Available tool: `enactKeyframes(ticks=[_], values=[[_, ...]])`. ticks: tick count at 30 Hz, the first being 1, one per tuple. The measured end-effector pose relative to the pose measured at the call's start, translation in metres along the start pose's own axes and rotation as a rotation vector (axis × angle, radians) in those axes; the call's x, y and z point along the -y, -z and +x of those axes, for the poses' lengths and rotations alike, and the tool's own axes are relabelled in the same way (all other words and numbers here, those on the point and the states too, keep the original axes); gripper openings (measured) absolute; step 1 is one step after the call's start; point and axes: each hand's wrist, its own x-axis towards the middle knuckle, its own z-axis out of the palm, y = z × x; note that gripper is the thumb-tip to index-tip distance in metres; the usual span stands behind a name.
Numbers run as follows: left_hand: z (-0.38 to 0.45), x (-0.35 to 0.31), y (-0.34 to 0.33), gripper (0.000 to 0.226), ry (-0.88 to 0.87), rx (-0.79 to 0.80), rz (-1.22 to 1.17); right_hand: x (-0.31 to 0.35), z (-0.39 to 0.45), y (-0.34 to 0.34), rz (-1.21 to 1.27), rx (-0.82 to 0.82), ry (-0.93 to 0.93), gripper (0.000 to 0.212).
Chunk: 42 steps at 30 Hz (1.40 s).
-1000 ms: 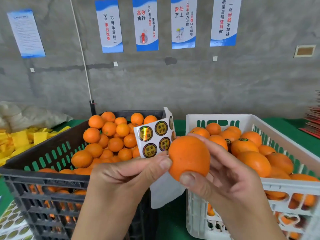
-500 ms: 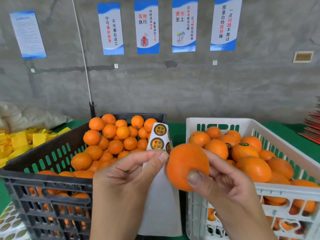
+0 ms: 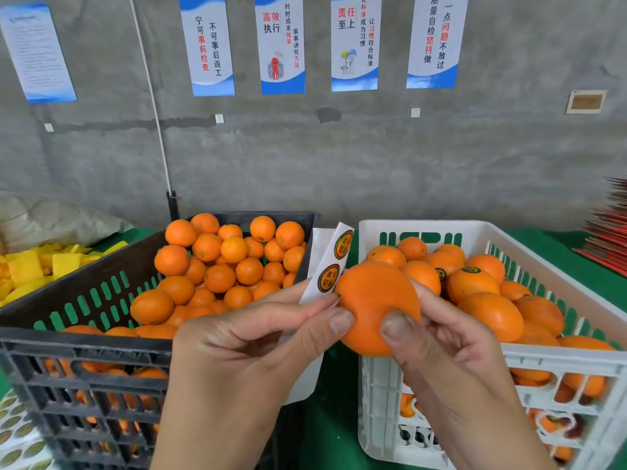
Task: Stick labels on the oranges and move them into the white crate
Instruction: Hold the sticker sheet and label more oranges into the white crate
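Between the two crates, an orange sits gripped in the right hand; left hand pinches the label sheet against it. Labelling step, probably. Next: press label on, then into the white crate.

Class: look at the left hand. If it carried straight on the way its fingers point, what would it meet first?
The left hand points rightward at the orange held in the right hand. Its thumb tip already seems to touch that orange, so it would meet it first, though depth is uncertain.
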Motion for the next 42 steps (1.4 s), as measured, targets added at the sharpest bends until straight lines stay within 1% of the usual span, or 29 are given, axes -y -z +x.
enactKeyframes(ticks=[3,4,5,7,9,10,12,14,17,18,20,22,24,25,27,29,32,33,35,36,37,39,40,42], values=[[-0.002,0.006,0.003,0.024,-0.018,0.02,0.016,0.0,0.0,0.001,0.0,-0.013,0.007,0.065],[-0.002,0.009,0.003,0.03,-0.027,0.043,0.048,-0.001,0.0,0.001,-0.008,-0.029,0.008,0.066],[-0.004,0.012,0.003,0.04,-0.037,0.074,0.104,-0.001,0.0,0.002,-0.027,-0.063,0.013,0.066],[-0.008,0.02,0.0,0.058,-0.076,0.118,0.326,-0.003,0.0,0.003,-0.111,-0.157,0.028,0.062],[-0.01,0.026,-0.006,0.067,-0.114,0.113,0.533,-0.005,0.001,0.003,-0.155,-0.206,0.022,0.055],[-0.01,0.028,-0.008,0.066,-0.127,0.102,0.557,-0.006,0.001,0.003,-0.162,-0.222,0.014,0.054],[-0.01,0.034,-0.009,0.059,-0.138,0.1,0.544,-0.008,0.001,0.004,-0.192,-0.25,0.009,0.059],[-0.008,0.038,-0.007,0.053,-0.126,0.102,0.542,-0.008,0.001,0.004,-0.225,-0.251,0.004,0.059],[-0.006,0.042,-0.006,0.056,-0.098,0.068,0.549,-0.012,0.003,0.007,-0.319,-0.259,-0.023,0.065],[-0.006,0.043,-0.007,0.055,-0.101,0.041,0.564,-0.014,0.004,0.01,-0.398,-0.293,-0.012,0.068],[-0.007,0.047,-0.007,0.05,-0.109,-0.017,0.561,-0.018,0.009,0.02,-0.657,-0.394,0.057,0.073],[-0.01,0.048,-0.008,0.049,-0.108,-0.05,0.522,-0.022,0.015,0.034,-0.889,-0.48,0.147,0.072],[-0.012,0.047,-0.01,0.055,-0.089,-0.068,0.482,-0.026,0.022,0.047,-1.013,-0.547,0.184,0.069],[-0.012,0.047,-0.011,0.057,-0.081,-0.074,0.47,-0.029,0.024,0.052,-1.065,-0.562,0.174,0.068],[-0.012,0.047,-0.013,0.058,-0.066,-0.085,0.472,-0.034,0.025,0.059,-1.117,-0.536,0.178,0.068],[-0.011,0.049,-0.014,0.058,-0.054,-0.096,0.456,-0.039,0.026,0.063,-1.097,-0.492,0.233,0.065],[-0.01,0.05,-0.012,0.055,-0.024,-0.106,0.424,-0.038,0.027,0.061,-1.026,-0.429,0.206,0.053],[-0.01,0.05,-0.013,0.054,-0.008,-0.113,0.39,-0.038,0.027,0.059,-1.024,-0.413,0.189,0.048],[-0.008,0.048,-0.015,0.055,0.023,-0.161,0.24,-0.04,0.026,0.048,-0.985,-0.362,0.193,0.042],[-0.008,0.046,-0.016,0.056,0.021,-0.184,0.183,-0.041,0.025,0.04,-0.898,-0.329,0.18,0.041],[-0.007,0.044,-0.017,0.056,0.008,-0.204,0.146,-0.041,0.023,0.03,-0.752,-0.29,0.137,0.043],[-0.004,0.036,-0.016,0.057,-0.031,-0.234,0.087,-0.042,0.021,0.012,-0.412,-0.193,0.003,0.056],[-0.002,0.033,-0.017,0.058,-0.047,-0.241,0.051,-0.042,0.02,0.008,-0.293,-0.172,-0.074,0.064],[0.002,0.03,-0.009,0.057,-0.053,-0.242,-0.02,-0.039,0.022,0.0,-0.176,-0.146,-0.23,0.07]])
